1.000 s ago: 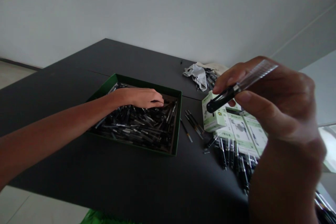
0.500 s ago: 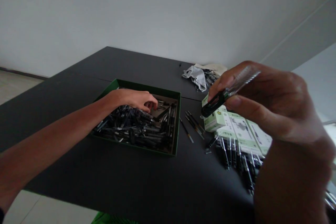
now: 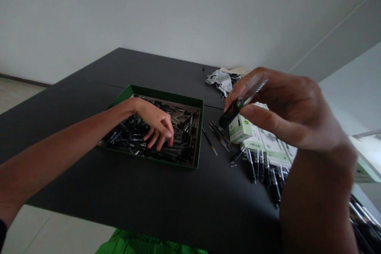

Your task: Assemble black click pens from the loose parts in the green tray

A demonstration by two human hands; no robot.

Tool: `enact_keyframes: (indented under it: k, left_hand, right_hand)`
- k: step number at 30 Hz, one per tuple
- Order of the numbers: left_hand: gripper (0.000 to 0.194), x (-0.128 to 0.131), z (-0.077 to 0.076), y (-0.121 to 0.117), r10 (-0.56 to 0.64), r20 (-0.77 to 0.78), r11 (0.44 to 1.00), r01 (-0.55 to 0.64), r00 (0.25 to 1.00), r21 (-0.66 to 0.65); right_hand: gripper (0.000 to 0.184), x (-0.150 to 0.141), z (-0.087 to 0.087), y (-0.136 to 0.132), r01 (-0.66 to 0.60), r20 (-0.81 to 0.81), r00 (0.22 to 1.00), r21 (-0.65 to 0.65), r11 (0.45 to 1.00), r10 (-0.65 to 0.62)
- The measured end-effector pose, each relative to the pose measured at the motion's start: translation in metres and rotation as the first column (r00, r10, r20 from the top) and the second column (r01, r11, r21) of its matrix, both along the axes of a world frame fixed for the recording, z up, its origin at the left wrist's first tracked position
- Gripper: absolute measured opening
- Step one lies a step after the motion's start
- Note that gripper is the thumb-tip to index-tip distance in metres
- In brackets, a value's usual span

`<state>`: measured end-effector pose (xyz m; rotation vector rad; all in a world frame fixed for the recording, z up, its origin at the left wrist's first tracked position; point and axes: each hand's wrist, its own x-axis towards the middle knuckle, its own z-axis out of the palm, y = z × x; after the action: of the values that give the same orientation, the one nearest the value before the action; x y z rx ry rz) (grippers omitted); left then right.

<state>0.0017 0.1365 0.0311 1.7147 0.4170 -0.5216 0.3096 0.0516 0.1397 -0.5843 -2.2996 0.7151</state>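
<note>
My right hand (image 3: 291,107) is raised above the table's right side, thumb and fingers pinching a pen barrel (image 3: 245,94) with a clear tube and a black end. The barrel is tilted, its black end pointing down and left. Over a shallow green box (image 3: 172,97), my left hand (image 3: 156,123) hangs with its fingers apart and pointing down. Many black and clear pen parts (image 3: 181,149) lie jumbled in that box beneath it. Whether the left fingertips touch them I cannot tell.
Several thin refills (image 3: 218,135) lie on the dark table (image 3: 166,194) right of the green box. White-and-green cartons (image 3: 241,130) stand beyond them, with a row of pens (image 3: 262,166) in front. A grey cloth (image 3: 222,81) lies at the back. Green fabric (image 3: 133,243) shows below the front edge.
My left hand has moved toward the near side of the box and its fingers have spread downward. The right hand, still pinching the pen barrel, has shifted left in view.
</note>
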Motion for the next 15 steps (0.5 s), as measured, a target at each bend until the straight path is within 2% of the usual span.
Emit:
enact_keyframes:
  k: [1,2,5,7,9,12,14,15]
  left_hand:
    - [0.047,0.0,-0.001,-0.001,-0.044,-0.021,0.998,0.043,0.999,-0.037]
    - [0.048,-0.001,-0.003,-0.001,-0.049,-0.031,0.999,0.049,0.998,-0.019]
    - [0.044,-0.004,-0.005,0.003,0.105,-0.038,0.974,-0.095,0.994,0.205]
    - [0.04,-0.007,-0.003,0.007,0.202,-0.006,0.898,-0.182,0.979,0.401]
    - [0.036,-0.009,0.002,0.009,0.234,0.053,0.794,-0.222,0.971,0.566]
    - [0.032,-0.007,0.011,0.005,0.22,0.164,0.667,-0.271,0.962,0.694]
    - [0.028,-0.002,0.015,-0.002,0.179,0.252,0.637,-0.307,0.951,0.707]
    - [0.026,0.001,0.016,-0.007,0.152,0.284,0.651,-0.312,0.947,0.692]
  right_hand:
    - [0.003,0.0,0.001,0.0,-0.006,0.005,1.0,-0.003,1.0,0.006]
    - [0.003,0.0,0.001,0.0,-0.008,0.014,1.0,-0.007,1.0,0.008]
    - [0.002,0.001,0.002,0.0,-0.007,0.02,1.0,0.0,1.0,0.007]
    - [0.002,0.002,0.002,-0.001,0.0,0.02,1.0,0.009,1.0,0.0]
    - [0.002,0.003,0.001,-0.001,0.01,0.019,1.0,0.022,1.0,-0.01]
    - [0.003,0.004,-0.001,-0.001,0.026,0.022,0.999,0.039,0.999,-0.027]
    - [0.004,0.005,-0.002,-0.001,0.034,0.01,0.999,0.041,0.999,-0.035]
    - [0.004,0.005,-0.002,0.0,0.039,0.005,0.999,0.042,0.998,-0.039]
